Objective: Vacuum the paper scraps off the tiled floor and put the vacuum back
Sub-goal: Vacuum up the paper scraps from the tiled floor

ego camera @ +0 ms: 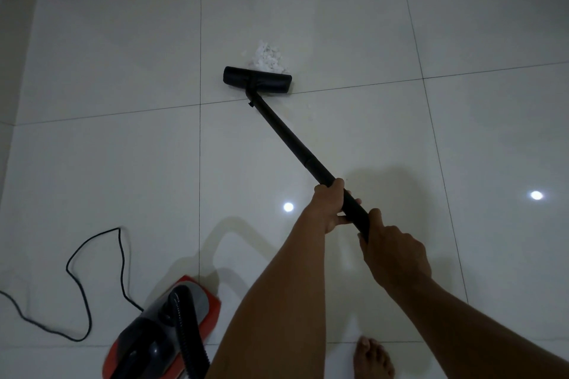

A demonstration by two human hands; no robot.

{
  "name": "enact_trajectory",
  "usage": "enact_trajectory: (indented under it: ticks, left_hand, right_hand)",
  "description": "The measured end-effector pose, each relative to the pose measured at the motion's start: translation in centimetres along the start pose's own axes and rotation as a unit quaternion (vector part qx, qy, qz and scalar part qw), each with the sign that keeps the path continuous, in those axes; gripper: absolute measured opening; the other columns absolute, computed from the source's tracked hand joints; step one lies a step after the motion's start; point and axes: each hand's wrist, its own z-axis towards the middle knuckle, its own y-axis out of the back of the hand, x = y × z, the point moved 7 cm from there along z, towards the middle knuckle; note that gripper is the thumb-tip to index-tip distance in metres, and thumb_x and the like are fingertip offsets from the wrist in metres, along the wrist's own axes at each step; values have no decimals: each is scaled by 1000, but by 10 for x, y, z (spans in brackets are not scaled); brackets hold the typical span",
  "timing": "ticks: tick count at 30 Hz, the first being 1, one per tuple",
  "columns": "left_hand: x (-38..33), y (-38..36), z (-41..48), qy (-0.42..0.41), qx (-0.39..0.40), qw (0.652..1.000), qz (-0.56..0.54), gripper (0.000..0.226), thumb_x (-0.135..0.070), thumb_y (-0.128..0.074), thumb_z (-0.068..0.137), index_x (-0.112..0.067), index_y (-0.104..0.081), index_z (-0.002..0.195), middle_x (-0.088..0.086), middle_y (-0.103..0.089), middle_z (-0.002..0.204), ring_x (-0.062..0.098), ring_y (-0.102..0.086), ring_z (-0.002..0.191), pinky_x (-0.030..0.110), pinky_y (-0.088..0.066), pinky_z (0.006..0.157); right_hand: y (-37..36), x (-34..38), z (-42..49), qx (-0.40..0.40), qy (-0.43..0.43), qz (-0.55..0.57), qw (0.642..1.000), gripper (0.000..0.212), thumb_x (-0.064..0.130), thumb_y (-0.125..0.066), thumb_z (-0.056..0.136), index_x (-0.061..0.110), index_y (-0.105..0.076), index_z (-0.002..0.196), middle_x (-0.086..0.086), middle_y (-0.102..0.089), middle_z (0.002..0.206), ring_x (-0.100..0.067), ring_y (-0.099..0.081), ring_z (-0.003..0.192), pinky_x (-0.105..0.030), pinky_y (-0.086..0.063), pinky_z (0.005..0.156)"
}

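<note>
On wand (289,138): left hand (328,206), right hand (395,255)

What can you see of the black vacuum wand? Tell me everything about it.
The wand is a long matte black tube, plastic by the look, in jointed sections. It slants down from the person to a wide, flat black floor head resting on the tiled floor, with its far edge against a pile of white paper scraps. The left hand grips the tube lower down, and the right hand grips near its upper end.
</note>
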Motion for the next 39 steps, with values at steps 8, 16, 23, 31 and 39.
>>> enact_trajectory:
  ticks: [8, 16, 23, 31, 39]
  left_hand:
    - [-14, 2, 8, 9, 7, 1000, 8, 38, -22, -46, 102, -6, -40, 136, 12, -58, 108, 23, -71, 91, 44, -60, 70]
    - [-28, 16, 13, 12, 5, 1000, 3, 37, -22, -46, 102, -6, -41, 135, 13, -59, 109, 26, -71, 98, 44, -60, 67]
    - [-37, 20, -1, 18, 10, 1000, 0, 39, -22, -46, 102, -6, -41, 136, 12, -60, 106, 24, -71, 94, 44, -60, 67]
    - [-44, 11, -3, 7, 0, 1000, -16, 43, -24, -46, 102, -5, -40, 140, 17, -63, 114, 26, -72, 96, 45, -61, 71]
    - [-33, -22, 4, 21, -12, 1000, -6, 29, -21, -45, 103, -6, -46, 127, 13, -61, 105, 24, -70, 94, 41, -60, 63]
  right_hand:
    - [3, 4, 13, 1, -9, 5, 1000, 39, 46, -40, 103, 17, -37, 130, 6, -55, 67, -13, -58, 51, -29, -52, 49]
    - [10, 22, 24, 1, -10, 12, 1000, 40, 46, -41, 103, 17, -37, 130, 5, -55, 69, -16, -60, 54, -32, -56, 53]
    - [29, 31, 15, -4, -8, -2, 1000, 39, 46, -42, 103, 17, -39, 128, 7, -46, 64, -14, -51, 49, -28, -42, 45]
    - [42, 21, 30, 11, 25, -24, 999, 37, 46, -42, 103, 18, -39, 127, 6, -55, 69, -12, -61, 54, -31, -58, 55]
    - [32, -14, 30, 19, 7, 31, 999, 36, 45, -43, 103, 18, -35, 127, 10, -44, 64, -11, -53, 50, -28, -47, 47]
